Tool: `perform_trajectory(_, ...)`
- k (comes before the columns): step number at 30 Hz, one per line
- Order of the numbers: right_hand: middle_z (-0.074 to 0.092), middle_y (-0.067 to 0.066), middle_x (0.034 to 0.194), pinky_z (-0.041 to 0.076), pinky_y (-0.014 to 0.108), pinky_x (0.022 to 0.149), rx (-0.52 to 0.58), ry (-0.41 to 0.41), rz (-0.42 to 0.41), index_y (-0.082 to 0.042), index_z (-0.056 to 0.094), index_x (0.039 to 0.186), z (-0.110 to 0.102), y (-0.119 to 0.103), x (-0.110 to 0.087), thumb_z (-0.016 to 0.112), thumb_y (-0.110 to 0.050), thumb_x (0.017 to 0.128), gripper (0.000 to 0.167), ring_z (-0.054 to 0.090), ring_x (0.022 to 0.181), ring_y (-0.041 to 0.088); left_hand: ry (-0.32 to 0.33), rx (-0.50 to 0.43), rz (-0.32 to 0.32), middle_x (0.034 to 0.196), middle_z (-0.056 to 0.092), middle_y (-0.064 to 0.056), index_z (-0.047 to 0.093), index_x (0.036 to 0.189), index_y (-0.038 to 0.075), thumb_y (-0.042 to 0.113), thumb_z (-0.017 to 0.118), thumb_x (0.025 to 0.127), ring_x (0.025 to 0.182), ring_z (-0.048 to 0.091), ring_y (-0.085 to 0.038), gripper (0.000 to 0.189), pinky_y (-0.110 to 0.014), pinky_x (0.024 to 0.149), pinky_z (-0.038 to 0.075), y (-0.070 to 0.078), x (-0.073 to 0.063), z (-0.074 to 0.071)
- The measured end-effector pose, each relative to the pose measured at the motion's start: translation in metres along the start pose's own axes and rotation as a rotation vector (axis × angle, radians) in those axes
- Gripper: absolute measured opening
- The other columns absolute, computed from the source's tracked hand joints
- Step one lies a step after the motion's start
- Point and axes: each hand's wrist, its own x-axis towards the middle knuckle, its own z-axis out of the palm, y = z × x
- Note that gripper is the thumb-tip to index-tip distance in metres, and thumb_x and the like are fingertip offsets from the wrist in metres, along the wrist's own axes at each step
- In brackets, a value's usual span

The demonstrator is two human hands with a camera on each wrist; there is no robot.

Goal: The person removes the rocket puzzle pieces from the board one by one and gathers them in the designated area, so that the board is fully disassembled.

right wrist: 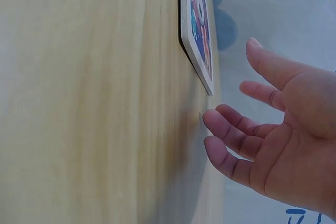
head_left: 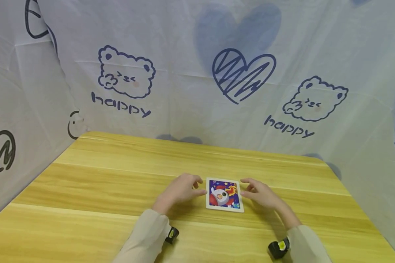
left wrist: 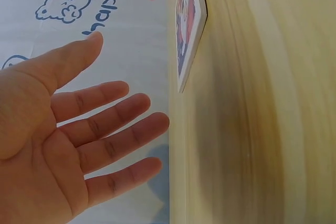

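A flat, square picture board [head_left: 222,195] with a white border lies on the wooden table. Its print shows a round white and red cartoon character, orange flames and stars on dark blue. On the board's left side is my left hand [head_left: 184,188], its thumb tip close to the border. In the left wrist view, that hand's fingers [left wrist: 118,148] are spread and nearly straight, holding nothing. Across the board, my right hand [head_left: 260,193] hovers by the right edge. Its fingers [right wrist: 236,135] bend loosely in the right wrist view, apart from the board.
The wood-grain table [head_left: 118,182] spreads out around the board. White cloth [head_left: 181,47] printed with bears, hearts and "happy" hangs behind the table and along both sides. Black wrist straps [head_left: 172,235] show at both sleeves.
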Motion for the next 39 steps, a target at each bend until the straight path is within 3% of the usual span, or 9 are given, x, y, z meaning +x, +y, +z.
perform_trajectory(6, 0.055, 0.012, 0.093, 0.045, 0.036, 0.069, 0.006, -0.037, -0.040, 0.003, 0.047, 0.124, 0.003, -0.002, 0.009, 0.059, -0.019, 0.087, 0.045, 0.053, 0.084, 0.024, -0.004, -0.022, -0.018, 0.094, 0.062, -0.010, 0.060, 0.109, 0.000, 0.029, 0.063, 0.083, 0.086, 0.058, -0.022, 0.039, -0.035, 0.075, 0.046, -0.001, 0.004, 0.001)
perform_trajectory(15, 0.044, 0.005, 0.071, 0.034, 0.027, 0.056, 0.057, -0.152, -0.095, 0.008, 0.044, 0.125, 0.005, -0.003, 0.018, 0.061, -0.013, 0.085, 0.048, 0.038, 0.064, 0.017, 0.017, -0.074, -0.021, 0.108, 0.058, -0.017, 0.056, 0.114, -0.001, 0.025, 0.064, 0.083, 0.099, 0.054, -0.029, 0.041, -0.040, 0.083, 0.043, -0.003, 0.009, 0.003)
perform_trajectory(18, 0.046, 0.005, 0.072, 0.034, 0.027, 0.057, 0.039, -0.181, -0.121, 0.008, 0.043, 0.125, 0.005, -0.001, 0.021, 0.061, -0.013, 0.084, 0.049, 0.038, 0.064, 0.016, 0.016, -0.069, -0.024, 0.107, 0.059, -0.016, 0.057, 0.113, 0.000, 0.025, 0.064, 0.083, 0.098, 0.055, -0.028, 0.040, -0.040, 0.083, 0.043, -0.004, 0.010, 0.004)
perform_trajectory(21, 0.053, 0.009, 0.083, 0.038, 0.030, 0.066, 0.010, -0.205, -0.127, 0.007, 0.043, 0.126, 0.005, 0.001, 0.023, 0.062, -0.014, 0.084, 0.051, 0.043, 0.072, 0.018, 0.010, -0.068, -0.023, 0.106, 0.059, -0.016, 0.057, 0.112, 0.000, 0.026, 0.064, 0.083, 0.097, 0.055, -0.028, 0.040, -0.039, 0.083, 0.044, -0.003, 0.011, 0.004)
perform_trajectory(24, 0.056, 0.012, 0.092, 0.038, 0.034, 0.072, 0.001, -0.215, -0.106, 0.006, 0.042, 0.127, 0.005, 0.002, 0.026, 0.062, -0.014, 0.084, 0.052, 0.045, 0.078, 0.019, 0.005, -0.068, -0.013, 0.104, 0.060, -0.015, 0.058, 0.112, -0.001, 0.025, 0.064, 0.083, 0.096, 0.055, -0.027, 0.039, -0.038, 0.082, 0.044, -0.003, 0.012, 0.004)
perform_trajectory(32, 0.054, 0.012, 0.094, 0.037, 0.033, 0.071, -0.002, -0.223, -0.055, 0.003, 0.041, 0.130, 0.005, 0.003, 0.029, 0.062, -0.015, 0.084, 0.053, 0.043, 0.079, 0.020, 0.005, -0.092, -0.026, 0.102, 0.060, -0.015, 0.059, 0.110, 0.000, 0.024, 0.064, 0.083, 0.095, 0.055, -0.027, 0.036, -0.038, 0.082, 0.044, -0.003, 0.019, 0.005)
perform_trajectory(39, 0.048, 0.007, 0.080, 0.034, 0.029, 0.062, 0.009, -0.224, -0.007, 0.002, 0.039, 0.131, 0.004, 0.003, 0.030, 0.063, -0.015, 0.083, 0.057, 0.040, 0.071, 0.018, 0.003, -0.100, -0.023, 0.101, 0.060, -0.015, 0.059, 0.110, -0.001, 0.024, 0.064, 0.083, 0.095, 0.055, -0.028, 0.036, -0.038, 0.083, 0.043, -0.004, 0.021, 0.005)
